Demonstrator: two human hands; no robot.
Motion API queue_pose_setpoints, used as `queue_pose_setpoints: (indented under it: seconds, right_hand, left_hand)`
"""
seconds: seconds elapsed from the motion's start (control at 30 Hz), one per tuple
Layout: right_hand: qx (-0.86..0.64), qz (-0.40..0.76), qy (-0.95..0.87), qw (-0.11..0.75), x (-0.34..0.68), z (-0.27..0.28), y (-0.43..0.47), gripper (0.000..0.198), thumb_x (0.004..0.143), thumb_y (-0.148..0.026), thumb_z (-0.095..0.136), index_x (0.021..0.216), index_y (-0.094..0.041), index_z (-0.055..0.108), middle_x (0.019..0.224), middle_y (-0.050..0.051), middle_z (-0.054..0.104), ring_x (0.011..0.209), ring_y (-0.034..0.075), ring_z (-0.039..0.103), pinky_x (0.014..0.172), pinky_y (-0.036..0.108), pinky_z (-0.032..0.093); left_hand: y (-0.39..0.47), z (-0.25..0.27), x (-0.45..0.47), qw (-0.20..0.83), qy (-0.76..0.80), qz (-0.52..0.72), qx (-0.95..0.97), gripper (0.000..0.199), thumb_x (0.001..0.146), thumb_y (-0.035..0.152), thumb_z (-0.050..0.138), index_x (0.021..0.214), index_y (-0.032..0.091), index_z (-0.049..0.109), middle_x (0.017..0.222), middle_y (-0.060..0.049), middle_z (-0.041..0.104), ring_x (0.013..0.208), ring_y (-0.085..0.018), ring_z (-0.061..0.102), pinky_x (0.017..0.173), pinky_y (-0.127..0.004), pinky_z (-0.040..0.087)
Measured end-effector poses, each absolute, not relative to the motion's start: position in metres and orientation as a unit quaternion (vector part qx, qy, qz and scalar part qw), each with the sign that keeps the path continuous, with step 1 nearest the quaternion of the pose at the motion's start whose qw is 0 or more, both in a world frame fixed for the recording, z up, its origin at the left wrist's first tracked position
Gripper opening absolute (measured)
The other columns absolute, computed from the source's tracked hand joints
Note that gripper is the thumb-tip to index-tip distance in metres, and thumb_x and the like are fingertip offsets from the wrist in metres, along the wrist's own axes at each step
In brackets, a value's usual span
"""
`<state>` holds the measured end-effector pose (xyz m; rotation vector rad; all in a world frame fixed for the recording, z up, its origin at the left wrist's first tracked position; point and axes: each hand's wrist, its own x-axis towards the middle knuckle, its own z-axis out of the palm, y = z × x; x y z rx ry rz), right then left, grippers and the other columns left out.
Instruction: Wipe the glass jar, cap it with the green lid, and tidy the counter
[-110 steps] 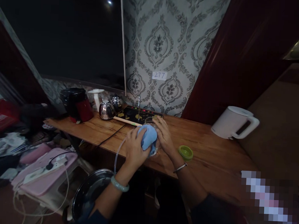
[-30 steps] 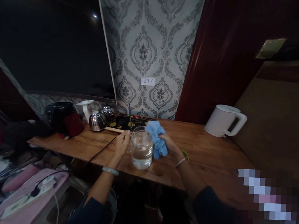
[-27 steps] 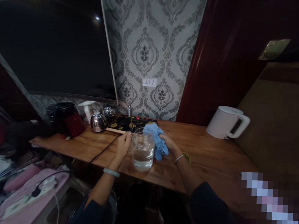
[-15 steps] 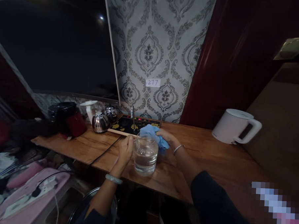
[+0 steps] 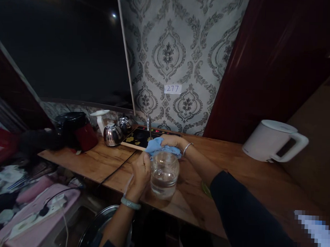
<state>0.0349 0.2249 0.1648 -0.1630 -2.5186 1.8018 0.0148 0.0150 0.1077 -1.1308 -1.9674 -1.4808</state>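
Observation:
A clear glass jug [image 5: 165, 176], partly filled with water, is upright near the front edge of the wooden table [image 5: 116, 161]. My left hand [image 5: 141, 169] is closed at the jug's left side, where its handle seems to be. Bunched against the jug's far rim is a blue cloth [image 5: 155, 146], gripped from above by my right hand [image 5: 173, 140]. Just behind the cloth lies a black tea tray panel with gold flowers [image 5: 137, 135], and a thin metal spout [image 5: 149, 124] rises from it.
Two shiny metal kettles [image 5: 112, 134] stand left of the panel, beside a dark red appliance [image 5: 82, 131]. On the right is a white electric kettle [image 5: 270, 141]. A green object [image 5: 206, 189] is half hidden by my right sleeve. A power strip [image 5: 37, 216] lies on a pink stool.
My right hand has moved with the cloth from the jug's right side to its far rim, towards the left. The green object has come into view. My left hand keeps its hold.

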Motion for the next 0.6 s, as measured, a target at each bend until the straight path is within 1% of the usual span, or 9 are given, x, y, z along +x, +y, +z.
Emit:
queue_pose_setpoints:
  seconds: [0.03, 0.1, 0.2, 0.3, 0.37, 0.47, 0.6]
  right_hand:
    - [-0.052, 0.565, -0.824, 0.003, 0.036, 0.167, 0.226, 0.008, 0.05, -0.008, 0.063, 0.052, -0.015, 0.062, 0.052, -0.008, 0.055, 0.054, 0.011, 0.046, 0.053, 0.022, 0.038]
    - [-0.058, 0.553, -0.831, -0.001, 0.041, 0.17, 0.228, 0.009, 0.049, -0.008, 0.063, 0.055, -0.015, 0.064, 0.055, -0.007, 0.057, 0.058, 0.011, 0.047, 0.056, 0.022, 0.037]
    - [-0.07, 0.552, -0.831, 0.018, 0.054, 0.168, 0.228, 0.008, 0.05, -0.011, 0.062, 0.056, -0.015, 0.065, 0.059, -0.007, 0.059, 0.061, 0.012, 0.048, 0.058, 0.022, 0.038]
    - [-0.088, 0.568, -0.816, 0.065, 0.073, 0.16, 0.229, 0.009, 0.052, -0.016, 0.06, 0.06, -0.017, 0.064, 0.063, -0.006, 0.06, 0.064, 0.013, 0.051, 0.061, 0.023, 0.041]
    - [-0.105, 0.58, -0.801, 0.108, 0.09, 0.152, 0.228, 0.011, 0.052, -0.018, 0.059, 0.062, -0.018, 0.062, 0.065, -0.005, 0.062, 0.066, 0.015, 0.053, 0.063, 0.024, 0.044]
    - [-0.131, 0.592, -0.777, 0.169, 0.121, 0.134, 0.225, 0.014, 0.052, -0.02, 0.055, 0.065, -0.019, 0.06, 0.068, -0.004, 0.064, 0.067, 0.016, 0.056, 0.066, 0.026, 0.046]
    - [-0.179, 0.621, -0.729, 0.226, 0.166, 0.108, 0.222, 0.021, 0.05, -0.022, 0.055, 0.069, -0.019, 0.064, 0.068, -0.002, 0.067, 0.068, 0.018, 0.059, 0.069, 0.029, 0.049]
  left_hand:
    - [0.015, 0.106, 0.014, 0.221, -0.708, -0.532, -0.409, 0.039, 0.098, 0.031, 0.032, 0.062, 0.022, 0.042, 0.055, 0.002, 0.047, 0.052, -0.013, 0.046, 0.054, -0.027, 0.032]
    - [0.016, 0.104, 0.013, 0.229, -0.706, -0.531, -0.409, 0.039, 0.099, 0.03, 0.032, 0.062, 0.022, 0.043, 0.056, 0.002, 0.048, 0.052, -0.013, 0.046, 0.054, -0.027, 0.031]
    - [0.017, 0.103, 0.011, 0.237, -0.709, -0.524, -0.407, 0.038, 0.098, 0.028, 0.033, 0.064, 0.021, 0.047, 0.057, 0.0, 0.052, 0.053, -0.013, 0.048, 0.054, -0.027, 0.031]
    - [0.017, 0.103, 0.01, 0.246, -0.717, -0.514, -0.401, 0.038, 0.097, 0.027, 0.033, 0.063, 0.022, 0.046, 0.055, 0.0, 0.051, 0.051, -0.014, 0.047, 0.054, -0.028, 0.03]
    - [0.018, 0.102, 0.01, 0.252, -0.72, -0.512, -0.396, 0.038, 0.097, 0.026, 0.033, 0.061, 0.022, 0.043, 0.053, 0.0, 0.048, 0.05, -0.014, 0.045, 0.054, -0.028, 0.029]
    - [0.019, 0.102, 0.011, 0.258, -0.72, -0.513, -0.39, 0.038, 0.097, 0.026, 0.033, 0.06, 0.022, 0.043, 0.053, -0.001, 0.047, 0.05, -0.014, 0.044, 0.053, -0.029, 0.027]
    - [0.02, 0.104, 0.012, 0.257, -0.72, -0.521, -0.379, 0.038, 0.096, 0.027, 0.034, 0.059, 0.022, 0.041, 0.052, 0.0, 0.046, 0.05, -0.013, 0.041, 0.053, -0.029, 0.025]
